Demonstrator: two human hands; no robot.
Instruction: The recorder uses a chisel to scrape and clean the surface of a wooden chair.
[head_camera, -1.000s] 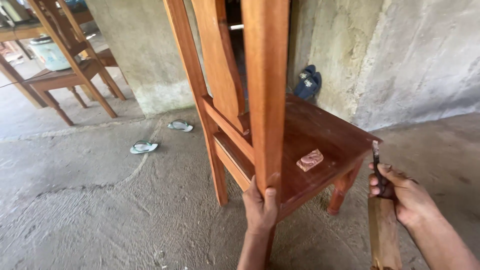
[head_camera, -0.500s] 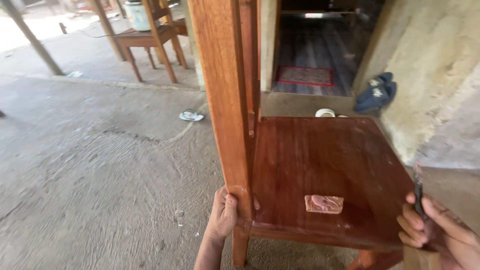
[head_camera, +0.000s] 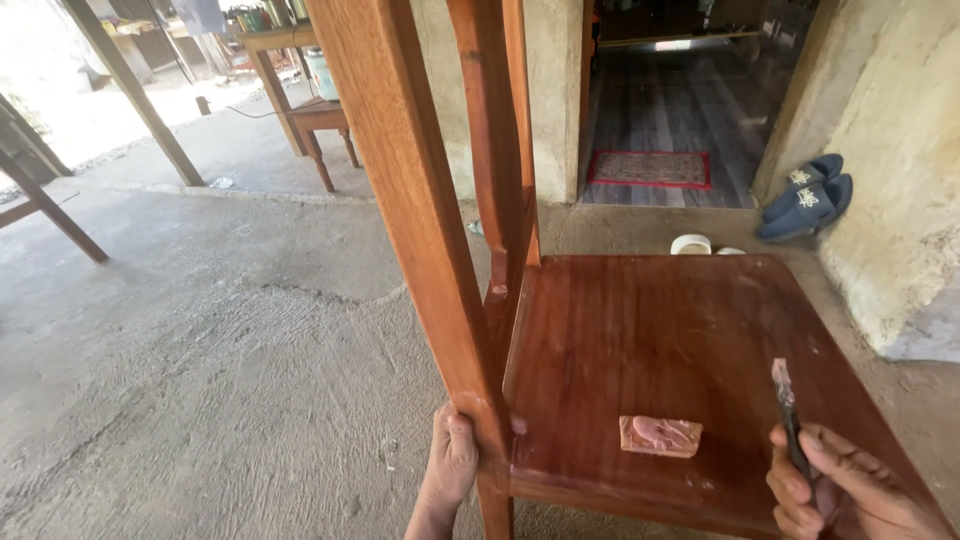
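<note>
Head view, step: we judge this a filling or touch-up pass on the wooden chair (head_camera: 640, 370); we steady it with one hand and carry a tool in the other.
Head view, left hand (head_camera: 450, 470): clenched around the chair's rear post (head_camera: 420, 230) just above seat level, at about 7 o'clock in the frame, thumb on the post's near face.
Head view, right hand (head_camera: 840, 490): at 5 o'clock, fingers closed on a slim putty knife (head_camera: 785, 405), blade pointing up, hovering over the seat's right edge.
Head view, filler: a pinkish block of putty (head_camera: 660, 436) lies on the seat, between the two hands.
Next move, as we judge it: it calls for lowering the blade toward the putty at 9 o'clock from the knife.
</note>
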